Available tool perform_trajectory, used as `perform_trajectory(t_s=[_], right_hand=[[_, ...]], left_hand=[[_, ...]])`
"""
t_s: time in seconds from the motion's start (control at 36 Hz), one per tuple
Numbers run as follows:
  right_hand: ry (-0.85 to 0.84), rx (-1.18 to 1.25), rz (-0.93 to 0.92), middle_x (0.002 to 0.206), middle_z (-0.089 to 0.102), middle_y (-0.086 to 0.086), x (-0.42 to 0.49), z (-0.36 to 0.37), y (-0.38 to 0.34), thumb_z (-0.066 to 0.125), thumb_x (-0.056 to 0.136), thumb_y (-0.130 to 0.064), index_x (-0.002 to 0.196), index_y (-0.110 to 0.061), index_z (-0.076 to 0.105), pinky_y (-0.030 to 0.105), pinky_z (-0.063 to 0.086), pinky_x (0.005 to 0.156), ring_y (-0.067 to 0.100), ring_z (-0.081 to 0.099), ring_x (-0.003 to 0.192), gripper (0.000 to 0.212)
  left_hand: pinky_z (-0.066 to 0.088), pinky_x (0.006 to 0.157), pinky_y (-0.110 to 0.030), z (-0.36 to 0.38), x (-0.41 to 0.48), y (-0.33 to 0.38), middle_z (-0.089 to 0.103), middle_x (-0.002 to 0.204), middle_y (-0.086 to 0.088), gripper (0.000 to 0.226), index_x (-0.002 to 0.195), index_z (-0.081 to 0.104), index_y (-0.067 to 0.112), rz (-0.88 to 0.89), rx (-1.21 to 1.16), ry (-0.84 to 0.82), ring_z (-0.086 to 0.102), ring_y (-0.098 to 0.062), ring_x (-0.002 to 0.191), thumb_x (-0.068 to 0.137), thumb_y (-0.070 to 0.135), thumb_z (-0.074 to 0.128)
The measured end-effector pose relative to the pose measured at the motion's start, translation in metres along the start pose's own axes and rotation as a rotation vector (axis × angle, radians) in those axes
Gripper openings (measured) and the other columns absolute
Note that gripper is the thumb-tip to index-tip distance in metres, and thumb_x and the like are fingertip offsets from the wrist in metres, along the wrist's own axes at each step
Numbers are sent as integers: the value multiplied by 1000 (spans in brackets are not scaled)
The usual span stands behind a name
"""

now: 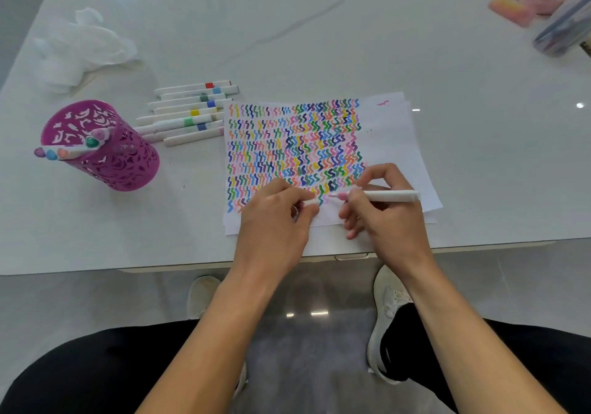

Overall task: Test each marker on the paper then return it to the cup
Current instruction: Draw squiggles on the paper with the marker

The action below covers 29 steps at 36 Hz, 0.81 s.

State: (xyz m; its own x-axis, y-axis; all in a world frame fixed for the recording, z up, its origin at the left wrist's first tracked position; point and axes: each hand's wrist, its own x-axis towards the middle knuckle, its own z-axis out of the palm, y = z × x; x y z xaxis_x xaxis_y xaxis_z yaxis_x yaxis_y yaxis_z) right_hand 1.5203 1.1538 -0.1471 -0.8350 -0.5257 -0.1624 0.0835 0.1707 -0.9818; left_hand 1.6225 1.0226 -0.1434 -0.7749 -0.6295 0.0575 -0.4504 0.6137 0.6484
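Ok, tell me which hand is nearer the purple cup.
Left. The left hand, pinching the marker's cap, is over the paper, right of the purple cup; the right hand, gripping the pink marker, lies farther right, beyond the left.

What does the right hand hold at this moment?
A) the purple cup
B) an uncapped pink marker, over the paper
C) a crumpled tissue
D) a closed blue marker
B: the right hand grips a marker whose bare pink tip points left above the paper, while the left hand pinches a white cap.
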Motion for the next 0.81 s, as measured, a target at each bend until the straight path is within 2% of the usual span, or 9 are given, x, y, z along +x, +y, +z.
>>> perform_trajectory(t_s=[0.11, 0.25, 0.33, 0.42, 0.67, 0.81], right_hand=[[28, -21, -7, 77, 73, 18, -1, 1, 4, 68, 95, -5, 89, -12, 55, 34, 58, 52, 27, 72, 60, 16], [49, -50, -12, 78, 73, 17, -1, 2, 4, 70, 95, -8, 90, -10, 54, 36, 60, 53, 29, 72, 60, 17], [53, -53, -9, 78, 73, 17, 0, 3, 4, 71, 95, -10, 89, -12, 54, 37, 60, 54, 31, 72, 59, 18], [57, -65, 1, 77, 73, 15, 1, 4, 5, 73, 94, -11, 87, -14, 53, 35, 59, 53, 30, 71, 58, 21], [34, -147, 17, 70, 70, 13, 3, 3, 5, 74, 92, -13, 88, -11, 57, 29, 53, 48, 22, 67, 54, 17], [72, -160, 16, 70, 70, 12, 1, 4, 6, 75, 91, -15, 85, -16, 56, 28, 50, 45, 19, 66, 53, 20]], left_hand=[[37, 70, -7, 1, 1, -1, 60, 87, 11, 18, 105, 80, 20, 5, 4, 3, 54, -4, 75, 89, 28, 76], [42, 74, -15, 0, 1, -1, 61, 86, 10, 18, 105, 80, 20, 7, 8, 3, 55, -6, 75, 89, 27, 76], [39, 72, -10, 1, 1, -1, 61, 87, 10, 19, 105, 80, 20, 0, 13, 1, 54, -5, 76, 89, 28, 76], [35, 69, -5, 1, 1, -1, 60, 87, 11, 18, 105, 79, 21, -6, 15, -1, 53, -4, 75, 89, 29, 76], [39, 73, -12, 2, 1, 0, 60, 87, 11, 20, 106, 79, 19, -3, 24, 10, 55, -6, 76, 89, 29, 76], [40, 74, -14, 1, 1, 0, 59, 88, 11, 20, 106, 79, 19, 1, 28, 1, 55, -6, 77, 89, 29, 76]])
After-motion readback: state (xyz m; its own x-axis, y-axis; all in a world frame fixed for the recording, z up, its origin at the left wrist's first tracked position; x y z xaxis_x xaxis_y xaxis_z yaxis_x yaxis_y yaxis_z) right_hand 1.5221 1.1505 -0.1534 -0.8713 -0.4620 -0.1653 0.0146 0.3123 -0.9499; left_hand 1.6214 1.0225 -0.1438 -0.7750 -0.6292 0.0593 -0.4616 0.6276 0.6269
